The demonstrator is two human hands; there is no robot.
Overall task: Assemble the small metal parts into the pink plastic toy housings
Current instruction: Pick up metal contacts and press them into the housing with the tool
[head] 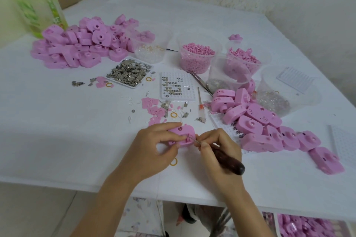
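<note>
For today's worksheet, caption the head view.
Left hand holds pink housing; right hand probes it with a pick.

free: near-left table (pixel 57 131) | blocked right: housing pile (pixel 269 131) | blocked ahead: scattered parts (pixel 163 109)

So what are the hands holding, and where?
The left hand grips a pink housing by its left side; the right hand pinches a dark-handled tool near its metal shaft.
</note>
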